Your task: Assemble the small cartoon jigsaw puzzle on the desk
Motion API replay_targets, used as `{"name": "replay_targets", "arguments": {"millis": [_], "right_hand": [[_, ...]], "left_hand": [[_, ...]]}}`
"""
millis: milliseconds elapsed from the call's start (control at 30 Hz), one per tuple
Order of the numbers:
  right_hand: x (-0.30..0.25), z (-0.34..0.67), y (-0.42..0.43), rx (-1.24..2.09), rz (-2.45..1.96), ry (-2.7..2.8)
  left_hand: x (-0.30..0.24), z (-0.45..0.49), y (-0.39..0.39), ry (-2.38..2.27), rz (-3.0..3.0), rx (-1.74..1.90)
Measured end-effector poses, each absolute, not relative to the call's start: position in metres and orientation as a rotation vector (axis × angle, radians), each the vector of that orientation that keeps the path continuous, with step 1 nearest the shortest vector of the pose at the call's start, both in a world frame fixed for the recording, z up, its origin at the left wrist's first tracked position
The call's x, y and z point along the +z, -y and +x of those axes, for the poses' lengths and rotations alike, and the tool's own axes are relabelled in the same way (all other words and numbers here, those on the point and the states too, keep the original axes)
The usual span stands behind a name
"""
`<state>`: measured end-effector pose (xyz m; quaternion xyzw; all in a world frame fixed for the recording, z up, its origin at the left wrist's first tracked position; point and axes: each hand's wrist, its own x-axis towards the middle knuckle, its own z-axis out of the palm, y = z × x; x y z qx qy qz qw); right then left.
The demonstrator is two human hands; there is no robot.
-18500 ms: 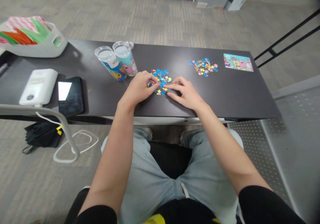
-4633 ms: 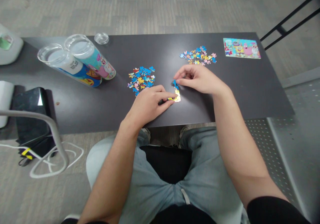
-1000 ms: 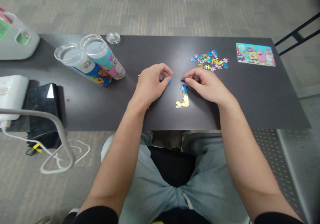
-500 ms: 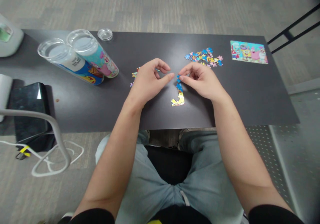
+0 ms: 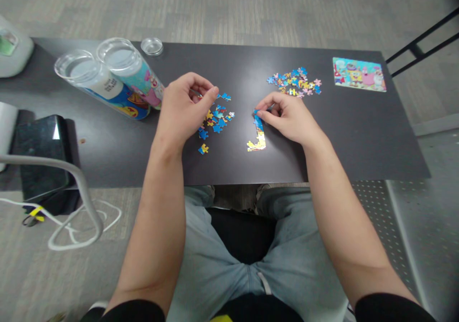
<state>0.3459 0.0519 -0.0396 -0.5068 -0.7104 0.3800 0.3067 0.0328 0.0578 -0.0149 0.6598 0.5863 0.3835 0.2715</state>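
My right hand [image 5: 285, 116] pinches a blue puzzle piece [image 5: 256, 113] at the top end of a joined strip of jigsaw pieces [image 5: 260, 134]. The strip runs from blue down to yellow and turns left at its lower end. Over the left pile of loose puzzle pieces [image 5: 218, 119], my left hand [image 5: 188, 106] is closed, thumb against fingertips. Whatever it may hold is hidden. One blue and yellow piece [image 5: 203, 149] lies apart, below that pile.
Another pile of puzzle pieces [image 5: 296, 80] lies beyond my right hand. A picture card [image 5: 359, 74] is at the far right. Two clear-topped canisters [image 5: 120, 97] and a clear lid [image 5: 152, 47] stand at left, with a black device [image 5: 43, 154] near the table edge.
My left hand has moved left from the strip to above the left pile, uncovering many of its pieces, and its fingers have closed. My right hand stays at the strip's top.
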Motion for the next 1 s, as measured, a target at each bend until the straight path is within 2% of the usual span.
{"name": "replay_targets", "arguments": {"millis": [500, 733, 1000], "right_hand": [[-0.038, 0.355, -0.050, 0.819, -1.291, 1.969], [-0.034, 0.377, -0.024, 0.914, -1.192, 2.142], [-0.044, 0.391, -0.007, 0.855, -1.185, 2.183]], "left_hand": [[-0.007, 0.007, -0.051, -1.595, 1.725, 1.047], [-0.012, -0.001, -0.054, -1.588, 1.733, 1.033], [-0.009, -0.008, -0.047, -1.574, 1.782, 0.894]]}}
